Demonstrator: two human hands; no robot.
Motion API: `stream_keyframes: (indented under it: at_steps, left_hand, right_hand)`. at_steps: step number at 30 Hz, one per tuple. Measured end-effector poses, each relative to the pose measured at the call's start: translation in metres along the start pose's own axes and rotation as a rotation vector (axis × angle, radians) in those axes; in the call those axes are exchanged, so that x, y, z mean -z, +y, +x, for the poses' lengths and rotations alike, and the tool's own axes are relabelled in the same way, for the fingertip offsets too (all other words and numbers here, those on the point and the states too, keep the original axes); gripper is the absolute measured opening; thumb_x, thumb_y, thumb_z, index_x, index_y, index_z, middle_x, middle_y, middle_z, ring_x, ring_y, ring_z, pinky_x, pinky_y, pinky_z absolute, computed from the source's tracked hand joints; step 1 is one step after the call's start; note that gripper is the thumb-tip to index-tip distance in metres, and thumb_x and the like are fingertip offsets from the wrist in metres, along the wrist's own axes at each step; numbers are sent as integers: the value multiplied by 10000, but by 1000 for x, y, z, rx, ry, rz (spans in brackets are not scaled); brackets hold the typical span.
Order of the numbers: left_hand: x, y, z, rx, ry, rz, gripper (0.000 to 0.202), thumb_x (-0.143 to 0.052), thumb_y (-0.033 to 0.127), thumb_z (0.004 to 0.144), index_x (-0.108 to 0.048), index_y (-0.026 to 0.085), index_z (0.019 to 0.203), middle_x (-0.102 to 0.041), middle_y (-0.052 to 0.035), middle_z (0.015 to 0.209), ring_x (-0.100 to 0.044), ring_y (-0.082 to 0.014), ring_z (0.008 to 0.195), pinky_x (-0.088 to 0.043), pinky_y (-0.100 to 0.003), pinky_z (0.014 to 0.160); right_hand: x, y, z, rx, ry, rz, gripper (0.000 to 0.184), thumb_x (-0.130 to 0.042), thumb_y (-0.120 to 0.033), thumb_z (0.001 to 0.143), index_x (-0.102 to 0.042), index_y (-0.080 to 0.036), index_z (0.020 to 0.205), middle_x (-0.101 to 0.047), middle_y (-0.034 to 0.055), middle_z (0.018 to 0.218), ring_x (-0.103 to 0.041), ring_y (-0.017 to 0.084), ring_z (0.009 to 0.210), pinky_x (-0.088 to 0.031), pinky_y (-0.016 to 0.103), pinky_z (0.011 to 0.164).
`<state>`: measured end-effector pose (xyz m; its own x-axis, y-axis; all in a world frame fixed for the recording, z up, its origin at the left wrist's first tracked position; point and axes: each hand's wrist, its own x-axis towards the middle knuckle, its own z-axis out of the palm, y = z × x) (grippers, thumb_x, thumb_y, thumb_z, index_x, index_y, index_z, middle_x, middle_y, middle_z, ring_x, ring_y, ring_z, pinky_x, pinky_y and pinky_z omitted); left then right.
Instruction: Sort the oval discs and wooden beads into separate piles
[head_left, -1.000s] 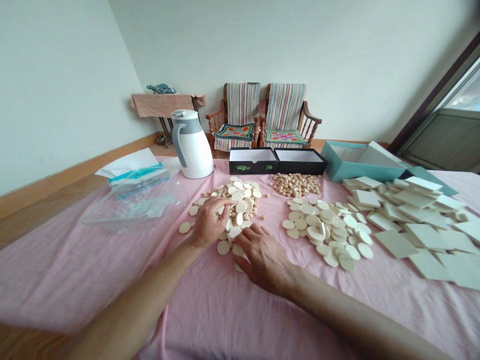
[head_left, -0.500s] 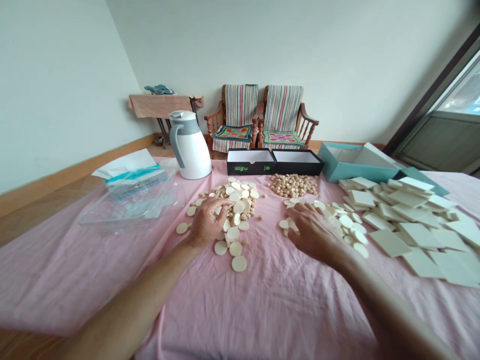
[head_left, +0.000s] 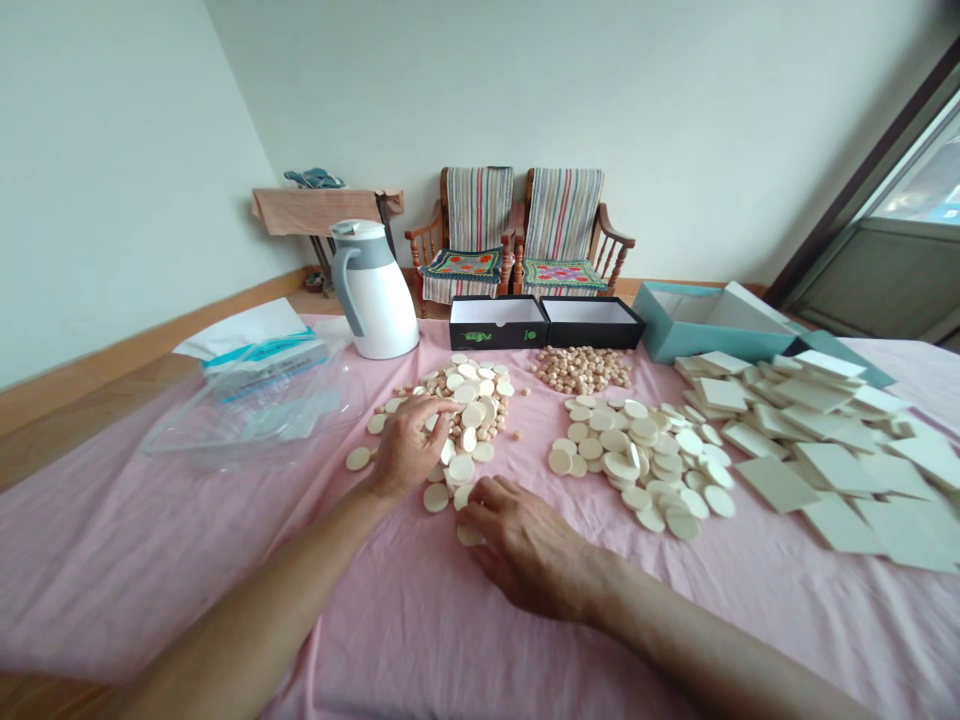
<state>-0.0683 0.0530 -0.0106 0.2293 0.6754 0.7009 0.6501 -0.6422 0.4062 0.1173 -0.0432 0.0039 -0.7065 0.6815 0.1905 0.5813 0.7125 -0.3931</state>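
Observation:
My left hand point(head_left: 409, 442) rests palm down on the near left side of a mixed pile of cream discs and small beads point(head_left: 469, 400), fingers curled over the discs. My right hand point(head_left: 525, 545) lies low on the pink cloth just in front of that pile, fingers bent over a loose disc point(head_left: 469, 536) at its fingertips. A second pile holding only larger cream discs point(head_left: 637, 455) lies to the right, apart from both hands. A heap of small tan beads point(head_left: 581, 368) sits behind it.
Two open black boxes point(head_left: 544, 322) stand at the back, a white jug point(head_left: 371, 290) to their left. A clear plastic bag point(head_left: 255, 410) lies at left. Cream square tiles point(head_left: 817, 440) and a teal box point(head_left: 697, 320) fill the right. Two striped chairs point(head_left: 517, 235) stand behind.
My right hand has come back from the disc pile on the right to the loose discs in front of the mixed pile. My left hand has stayed on the mixed pile.

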Motion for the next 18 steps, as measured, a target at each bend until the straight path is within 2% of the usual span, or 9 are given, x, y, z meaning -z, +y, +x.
stream_keyframes:
  at_steps: [6,9,12,14,18]
  left_hand:
    - [1,0,1,-1,3,1,191,-493,152,849,-675,174,900,-711,-36,930,-640,-173,922,-480,-298,887]
    - [0,-2,1,-1,-2,3,195,-493,158,846,-680,177,899,-713,-35,932,-643,-176,918,-485,-303,883]
    - [0,-3,1,2,2,6,192,-497,163,841,-682,177,890,-715,-34,929,-646,-176,911,-486,-307,886]
    - [-1,-3,1,4,-2,3,191,-499,163,836,-683,176,886,-715,-35,929,-647,-178,911,-487,-310,887]
    - [-1,-3,1,5,-14,-2,202,-491,160,831,-681,175,899,-712,-40,932,-645,-181,919,-488,-317,885]
  right_hand:
    - [1,3,-2,-12,16,15,85,-520,-161,781,-542,-164,863,-541,74,933,-497,178,854,-421,287,753]
    - [10,9,-3,-65,76,-35,129,-521,-137,744,-537,-168,868,-545,67,899,-496,181,836,-417,287,732]
    - [35,26,-9,-246,216,-156,152,-485,-103,744,-543,-169,869,-541,70,878,-496,183,828,-403,281,700]
    - [57,42,-16,-436,299,-294,150,-481,-116,756,-556,-165,877,-541,80,876,-498,188,810,-390,289,684]
    - [91,75,-35,-778,299,-585,157,-518,-185,757,-587,-148,893,-561,135,933,-514,258,871,-380,351,705]
